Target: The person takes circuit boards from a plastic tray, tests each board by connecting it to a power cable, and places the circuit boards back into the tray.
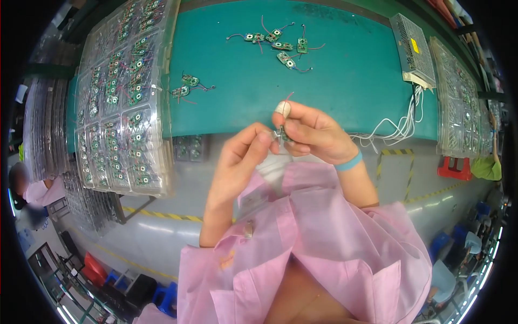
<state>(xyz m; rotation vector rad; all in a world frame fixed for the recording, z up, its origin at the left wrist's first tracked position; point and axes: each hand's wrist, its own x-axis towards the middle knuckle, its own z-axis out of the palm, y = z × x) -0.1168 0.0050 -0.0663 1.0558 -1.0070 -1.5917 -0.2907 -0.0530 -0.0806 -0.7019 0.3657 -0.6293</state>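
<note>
A small green circuit board (285,133) with a red wire is pinched in my right hand (315,132), which has a pale cover on one fingertip and a blue band at the wrist. My left hand (246,151) is closed at the board's left side, its fingertips on something thin that is too small to make out. Beyond my hands, several boards with red and blue wires (282,46) lie on the green mat (232,108). Two more boards (190,80) lie to the left on the mat.
Stacked clear trays of boards (121,102) stand at the left, and another tray stack (456,97) at the right. A metal power supply (413,48) with white cables (402,127) sits at the right. Other people are at the far left and right edges.
</note>
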